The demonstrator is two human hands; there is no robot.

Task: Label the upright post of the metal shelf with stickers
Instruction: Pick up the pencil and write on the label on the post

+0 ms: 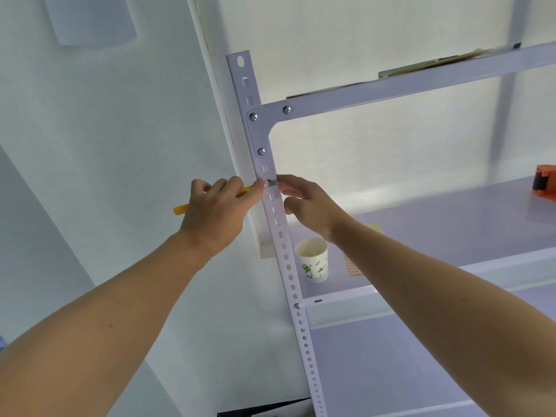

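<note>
- Risk of a crooked or creased sticker on the upright post, just under the corner bracket, from uneven pressing over a slot.
- Pinched at its right edge by the right hand; met from the left by the left hand, curled round a yellow stick liable to snag.
- Behind: white shelf board carrying a paper cup and an orange tape dispenser; pale wall.

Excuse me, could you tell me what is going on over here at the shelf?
A person is labelling the upright post of a white metal shelf. The right hand pinches a small sticker against the post just below the corner bracket; the left hand, gripping a yellow stick, touches it from the other side. A paper cup stands on the shelf behind.
</note>
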